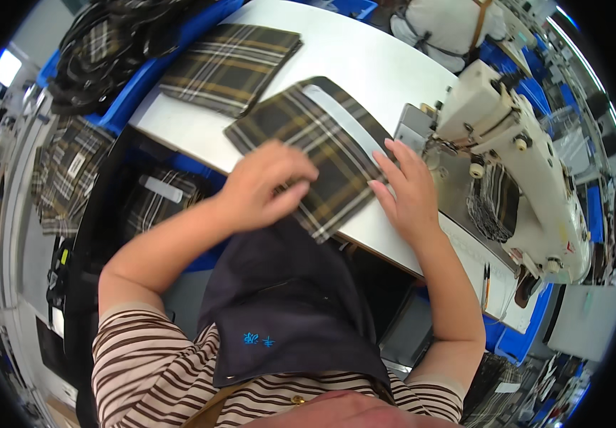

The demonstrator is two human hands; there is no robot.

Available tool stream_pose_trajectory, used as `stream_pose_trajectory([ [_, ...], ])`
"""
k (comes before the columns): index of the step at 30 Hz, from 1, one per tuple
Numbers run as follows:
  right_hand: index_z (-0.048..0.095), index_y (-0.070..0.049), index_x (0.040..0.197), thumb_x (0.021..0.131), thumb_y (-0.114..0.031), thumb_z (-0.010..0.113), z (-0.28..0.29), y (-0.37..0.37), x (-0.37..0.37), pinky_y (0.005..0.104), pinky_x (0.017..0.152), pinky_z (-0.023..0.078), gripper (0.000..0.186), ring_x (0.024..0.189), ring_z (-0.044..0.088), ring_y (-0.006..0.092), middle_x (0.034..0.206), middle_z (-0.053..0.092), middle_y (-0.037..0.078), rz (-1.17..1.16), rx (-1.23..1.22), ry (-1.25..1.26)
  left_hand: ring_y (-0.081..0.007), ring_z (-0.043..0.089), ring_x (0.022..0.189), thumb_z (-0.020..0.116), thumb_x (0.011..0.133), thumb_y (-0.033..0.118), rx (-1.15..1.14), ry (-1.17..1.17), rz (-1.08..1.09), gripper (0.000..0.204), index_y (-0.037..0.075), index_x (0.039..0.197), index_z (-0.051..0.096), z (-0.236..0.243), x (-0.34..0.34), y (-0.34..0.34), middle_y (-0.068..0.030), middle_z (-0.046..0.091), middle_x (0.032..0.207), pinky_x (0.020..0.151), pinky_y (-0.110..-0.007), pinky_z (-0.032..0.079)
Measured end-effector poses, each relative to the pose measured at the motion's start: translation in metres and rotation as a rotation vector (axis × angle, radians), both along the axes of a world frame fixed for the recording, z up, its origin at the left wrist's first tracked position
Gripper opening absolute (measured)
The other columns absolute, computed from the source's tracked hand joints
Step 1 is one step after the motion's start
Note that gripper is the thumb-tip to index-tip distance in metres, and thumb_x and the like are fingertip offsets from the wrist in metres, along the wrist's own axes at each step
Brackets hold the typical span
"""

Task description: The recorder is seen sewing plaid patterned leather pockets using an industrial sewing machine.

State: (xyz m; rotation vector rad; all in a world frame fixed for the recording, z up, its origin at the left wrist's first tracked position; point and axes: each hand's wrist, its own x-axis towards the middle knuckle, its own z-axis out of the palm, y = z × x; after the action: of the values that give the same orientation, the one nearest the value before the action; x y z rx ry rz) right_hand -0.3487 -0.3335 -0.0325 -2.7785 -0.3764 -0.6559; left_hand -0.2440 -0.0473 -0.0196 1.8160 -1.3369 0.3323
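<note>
A folded dark plaid fabric piece [340, 175] lies on the white table, with a pale grey strip [336, 108] along its upper right side. My left hand [265, 185] is over the piece's lower left part, its fingers bent and slightly blurred; whether they grip the cloth I cannot tell. My right hand [408, 189] has its fingers apart, touching the right edge of the piece and the end of the strip. Another folded plaid piece [229, 64] lies farther back on the left.
A sewing machine [515, 157] with dark cloth [490, 200] by it stands at right. Blue bins of black items [97, 46] and plaid stacks [72, 171] are at left. A pale wrapped bundle [436, 25] is behind the table [322, 39]. A pointed tool [488, 285] lies at right.
</note>
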Motion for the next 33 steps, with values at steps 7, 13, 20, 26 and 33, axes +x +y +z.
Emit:
stream_pose_trajectory([
  [7,0.058,-0.013,0.148,0.097,-0.038,0.07,-0.015,0.057,0.033,0.0556,0.121,0.031,0.057,0.149,0.041,0.0397,0.16,0.045,0.018,0.04,-0.034,0.2,-0.0099,0.059,0.098,0.058,0.108,0.039,-0.421,1.461,0.336,0.035,0.008,0.123,0.054,-0.123,-0.083,0.077,-0.0003,0.063,0.112,0.082,-0.027,0.045],
  [13,0.054,-0.01,0.15,0.097,-0.034,0.07,-0.004,0.129,0.005,0.0568,0.123,0.027,0.061,0.151,0.036,0.0408,0.162,0.042,0.018,0.185,-0.068,0.304,-0.0154,0.06,0.116,0.056,0.11,0.039,-0.62,1.511,0.268,0.049,-0.001,0.139,0.059,-0.099,-0.084,0.092,-0.006,0.067,0.131,0.103,-0.034,0.047],
  [20,0.055,-0.007,0.149,0.093,-0.025,0.075,0.002,0.137,0.023,0.0533,0.122,0.03,0.062,0.15,0.037,0.0427,0.162,0.041,0.021,0.226,-0.056,0.241,-0.0158,0.068,0.099,0.061,0.107,0.036,-0.865,1.257,0.729,0.039,0.0,0.123,0.069,-0.091,-0.061,0.203,-0.0073,0.074,0.114,0.089,-0.034,0.055],
  [26,0.057,-0.004,0.146,0.095,-0.021,0.072,-0.004,0.128,0.039,0.0479,0.123,0.032,0.056,0.15,0.039,0.0413,0.161,0.043,0.022,0.159,-0.033,0.264,-0.0193,0.067,0.102,0.062,0.106,0.034,-0.823,1.129,1.166,0.037,0.0,0.121,0.069,-0.177,-0.031,0.312,-0.0091,0.074,0.113,0.091,-0.036,0.052],
  [33,0.06,-0.005,0.144,0.096,-0.02,0.07,-0.009,0.115,0.033,0.0475,0.122,0.032,0.051,0.149,0.04,0.0397,0.16,0.046,0.019,0.08,0.027,0.3,-0.0248,0.067,0.112,0.067,0.102,0.03,-0.607,1.082,1.364,0.044,-0.001,0.132,0.062,-0.225,-0.037,0.328,-0.0143,0.072,0.126,0.097,-0.037,0.05],
])
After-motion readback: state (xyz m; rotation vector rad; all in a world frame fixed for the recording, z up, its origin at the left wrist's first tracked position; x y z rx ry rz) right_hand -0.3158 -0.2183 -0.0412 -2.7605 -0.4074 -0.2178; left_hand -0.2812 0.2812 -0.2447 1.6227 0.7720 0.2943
